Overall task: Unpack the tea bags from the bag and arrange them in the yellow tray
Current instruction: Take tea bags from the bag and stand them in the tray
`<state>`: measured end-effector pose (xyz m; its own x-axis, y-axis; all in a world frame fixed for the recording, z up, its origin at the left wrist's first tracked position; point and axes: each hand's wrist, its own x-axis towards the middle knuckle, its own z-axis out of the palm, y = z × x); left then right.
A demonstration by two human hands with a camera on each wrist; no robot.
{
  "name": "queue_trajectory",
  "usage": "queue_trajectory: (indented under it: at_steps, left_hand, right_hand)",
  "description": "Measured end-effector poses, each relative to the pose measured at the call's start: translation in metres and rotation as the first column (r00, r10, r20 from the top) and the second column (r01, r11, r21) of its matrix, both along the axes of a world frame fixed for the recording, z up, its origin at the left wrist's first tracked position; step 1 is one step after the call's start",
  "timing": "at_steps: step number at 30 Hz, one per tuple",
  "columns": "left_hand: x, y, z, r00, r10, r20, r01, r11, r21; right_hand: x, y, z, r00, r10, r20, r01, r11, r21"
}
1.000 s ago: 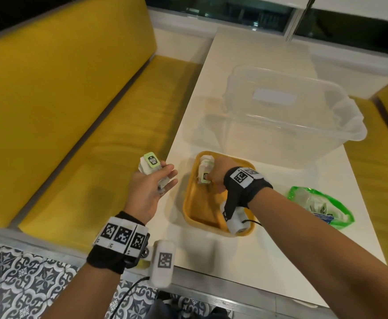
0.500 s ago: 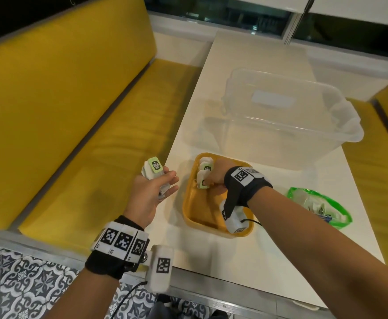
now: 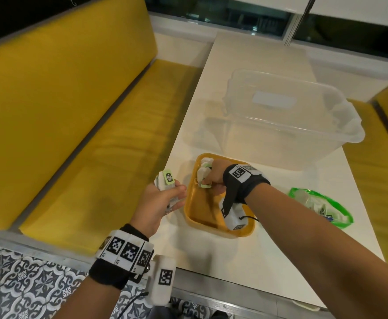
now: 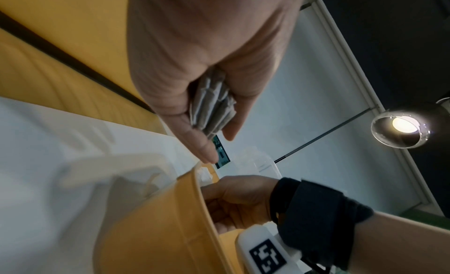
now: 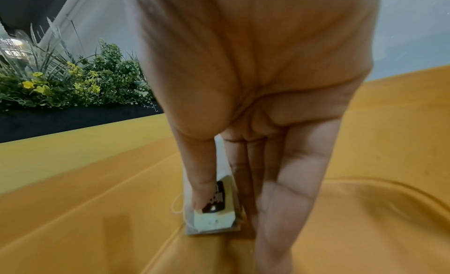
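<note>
Both hands hold tea bags (right hand [image 3: 213, 178] inside yellow tray [image 3: 194, 217])

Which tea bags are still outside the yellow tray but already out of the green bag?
The bundle of tea bags gripped in the left hand, beside the yellow tray. The right hand pinches one tea bag inside the tray; others remain in the green bag.
</note>
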<state>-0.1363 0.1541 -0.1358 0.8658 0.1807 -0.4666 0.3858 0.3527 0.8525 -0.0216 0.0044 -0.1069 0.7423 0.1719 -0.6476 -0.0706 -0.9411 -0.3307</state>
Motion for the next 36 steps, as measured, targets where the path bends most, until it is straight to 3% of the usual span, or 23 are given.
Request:
queue_trajectory:
  at_steps: [6, 13, 29, 30, 33, 36]
  left_hand:
    - [-0.004, -0.007, -0.002, 0.999, -0.009, -0.030, 0.010, 1.000, 0.019]
    - [-0.009, -0.012, -0.001, 0.999, -0.014, -0.038, 0.015, 1.000, 0.009]
    - [-0.014, -0.017, 0.004, 0.999, 0.005, -0.041, -0.005, 1.000, 0.011]
    - [-0.013, -0.016, 0.006, 0.999, 0.010, -0.033, -0.009, 1.000, 0.008]
    - [-0.010, -0.014, 0.011, 0.999, 0.033, -0.013, -0.033, 0.999, 0.011]
    - [-0.009, -0.012, 0.014, 0.999, 0.046, -0.003, -0.046, 0.999, 0.017]
  right_hand:
    - [0.002, -0.001, 0.000, 0.997, 0.060, 0.055, -0.057, 0.997, -0.050]
    - [-0.004, -0.006, 0.003, 0.994, 0.030, 0.103, -0.027, 0.999, -0.031]
    - [-0.007, -0.008, -0.006, 0.984, 0.158, 0.084, -0.154, 0.987, -0.056]
    - [-0.005, -0.006, -0.010, 0.987, 0.149, 0.066, -0.146, 0.988, -0.054]
    - [0.001, -0.010, -0.018, 0.995, -0.097, 0.036, 0.091, 0.985, 0.149]
    - [0.002, -0.013, -0.018, 0.984, -0.181, 0.010, 0.177, 0.971, 0.162]
